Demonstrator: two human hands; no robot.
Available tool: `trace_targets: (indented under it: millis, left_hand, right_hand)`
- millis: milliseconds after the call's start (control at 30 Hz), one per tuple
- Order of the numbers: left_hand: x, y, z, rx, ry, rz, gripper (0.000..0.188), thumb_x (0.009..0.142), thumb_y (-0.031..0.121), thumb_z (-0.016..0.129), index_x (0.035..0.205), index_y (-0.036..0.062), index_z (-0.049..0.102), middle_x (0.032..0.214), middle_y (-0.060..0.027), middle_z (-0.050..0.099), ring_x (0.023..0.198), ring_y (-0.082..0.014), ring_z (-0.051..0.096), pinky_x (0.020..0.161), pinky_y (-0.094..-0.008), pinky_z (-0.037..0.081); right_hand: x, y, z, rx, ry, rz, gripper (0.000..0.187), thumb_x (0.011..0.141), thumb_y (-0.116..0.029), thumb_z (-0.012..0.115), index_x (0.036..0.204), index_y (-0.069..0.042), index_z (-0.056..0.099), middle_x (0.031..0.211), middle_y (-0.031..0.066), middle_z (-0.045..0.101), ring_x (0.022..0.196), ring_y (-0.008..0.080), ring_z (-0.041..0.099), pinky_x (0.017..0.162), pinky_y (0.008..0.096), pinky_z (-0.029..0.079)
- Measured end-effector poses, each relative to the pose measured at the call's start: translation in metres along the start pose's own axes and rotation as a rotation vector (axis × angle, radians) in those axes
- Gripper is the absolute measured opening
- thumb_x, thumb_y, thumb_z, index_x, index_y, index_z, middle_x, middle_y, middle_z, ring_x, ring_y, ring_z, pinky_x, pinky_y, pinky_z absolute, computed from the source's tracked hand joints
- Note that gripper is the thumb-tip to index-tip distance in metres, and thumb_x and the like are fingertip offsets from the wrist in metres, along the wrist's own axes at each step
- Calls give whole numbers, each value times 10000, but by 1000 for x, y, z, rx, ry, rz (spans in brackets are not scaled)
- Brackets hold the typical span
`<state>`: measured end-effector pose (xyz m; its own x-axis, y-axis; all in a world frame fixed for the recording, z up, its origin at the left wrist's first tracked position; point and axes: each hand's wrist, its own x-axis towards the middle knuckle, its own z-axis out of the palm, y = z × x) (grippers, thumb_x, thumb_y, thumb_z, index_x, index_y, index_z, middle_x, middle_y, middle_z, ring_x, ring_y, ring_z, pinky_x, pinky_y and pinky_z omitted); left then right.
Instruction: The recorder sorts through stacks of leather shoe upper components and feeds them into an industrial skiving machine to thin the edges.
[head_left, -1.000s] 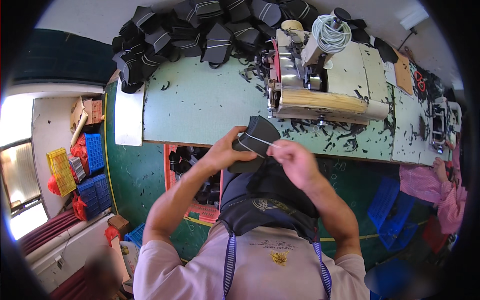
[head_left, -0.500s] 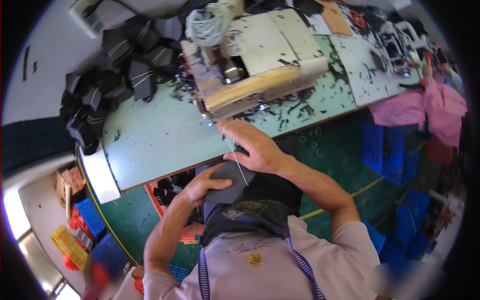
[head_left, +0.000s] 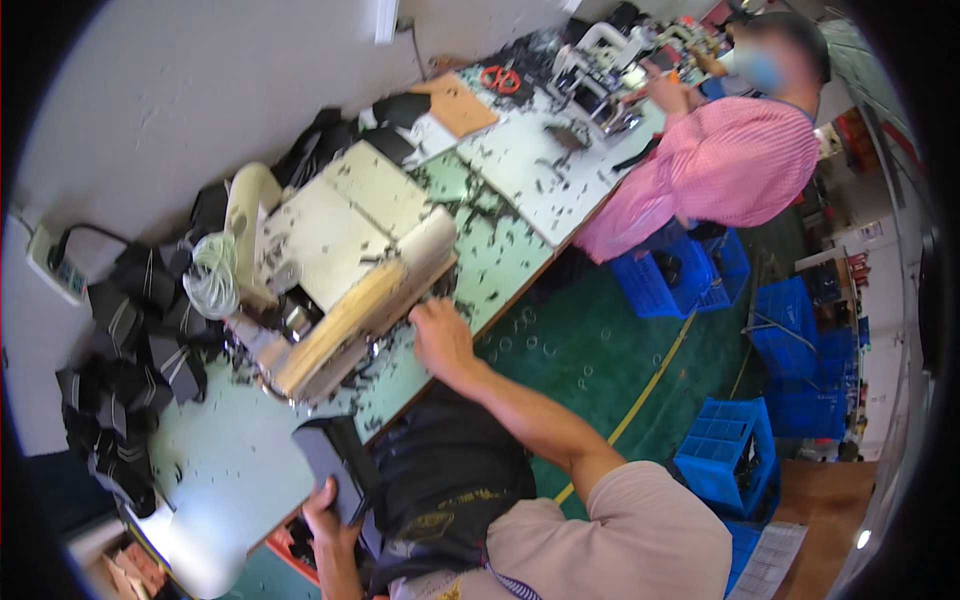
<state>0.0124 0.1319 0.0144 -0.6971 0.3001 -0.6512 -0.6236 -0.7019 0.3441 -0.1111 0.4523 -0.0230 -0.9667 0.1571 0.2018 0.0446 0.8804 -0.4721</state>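
My left hand (head_left: 325,520) grips a dark grey, stiff box-like piece (head_left: 330,460) by its lower edge, just in front of the table edge. The piece stands tilted, with a black side facing right. My right hand (head_left: 443,335) reaches over the table beside the front of a cream sewing machine (head_left: 345,215). Its fingers are curled together; what they hold, if anything, is hidden. Along the machine's front runs a yellowish strip (head_left: 345,325). A coil of pale cord (head_left: 213,275) hangs at the machine's left end.
Dark grey pieces with pale lines (head_left: 120,330) are heaped at the left. Black scraps litter the pale green table (head_left: 235,435). A co-worker in a pink checked garment (head_left: 745,160) works at the far right. Blue crates (head_left: 725,450) stand on the green floor.
My right hand has left the grey piece and the white cord and moved to the table by the machine. My left hand still holds the piece, now tilted up. The view has swung right.
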Motion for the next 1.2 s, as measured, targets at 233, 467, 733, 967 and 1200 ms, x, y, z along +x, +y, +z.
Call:
trace_targets:
  millis: [233,467,733,967,1200]
  left_hand:
    - [-4,18,26,378,63,288,662,823,149,692,1407,-9,423,1258,-181,594,1125,-324,616,1007,-437,495]
    - [-26,40,27,828,274,448,924,775,156,718,1555,9,244,1354,-194,510,1296,-298,473,1123,-400,337]
    - [-11,72,-46,460,210,281,729,825,72,696,1478,73,373,1305,-145,567,1190,-299,583,1015,-427,490]
    - [14,94,-22,408,223,285,902,709,31,846,1458,18,343,1227,-129,596,1102,-240,610,953,-366,516]
    - [-5,86,-51,400,262,372,797,754,42,830,1415,34,385,1192,-110,609,1052,-225,639,879,-371,566]
  right_hand:
    - [-54,-142,-15,1543,-1040,373,781,883,-308,738,1474,31,356,1346,198,553,1228,219,531,1038,333,434]
    - [-52,-189,21,724,-787,303,700,795,-338,771,1293,29,444,1211,241,593,1130,349,584,940,420,477]
    - [-63,-235,91,1090,-830,332,472,617,-301,816,933,-13,615,858,142,639,820,252,616,739,368,497]
    - [-30,-213,90,1120,-1067,550,473,819,-279,812,1111,-13,552,980,97,635,878,183,633,807,320,521]
    - [-38,-229,96,1157,-1263,543,551,819,-336,830,1153,-31,516,1055,105,605,966,195,602,866,318,487]
